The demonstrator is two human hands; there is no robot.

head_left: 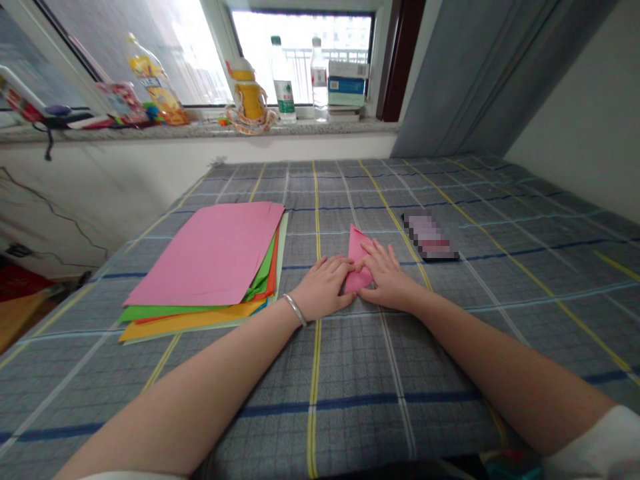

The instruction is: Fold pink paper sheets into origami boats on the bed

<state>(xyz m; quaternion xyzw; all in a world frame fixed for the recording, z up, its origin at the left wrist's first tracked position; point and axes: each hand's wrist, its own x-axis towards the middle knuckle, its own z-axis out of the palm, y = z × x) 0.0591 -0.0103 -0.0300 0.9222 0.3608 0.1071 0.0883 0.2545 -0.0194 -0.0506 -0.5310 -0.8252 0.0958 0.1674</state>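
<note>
A small piece of pink folded paper [356, 245] lies on the checked cloth in front of me, its pointed tip facing away. My left hand [323, 287] is at its left side, with the fingertips and thumb on the paper's edge. From the right, my right hand [387, 277] reaches over it, fingers a little apart and thumb near the lower edge. Both hands hold the paper down between them and cover part of it. Its underside is hidden.
Left of my hands lies a stack of coloured paper [210, 250], pink on top. A blurred phone [430, 237] rests to the right on the checked cloth [260, 413]. Bottles, a yellow cup [249, 93] and boxes [346, 87] line the windowsill [320, 129].
</note>
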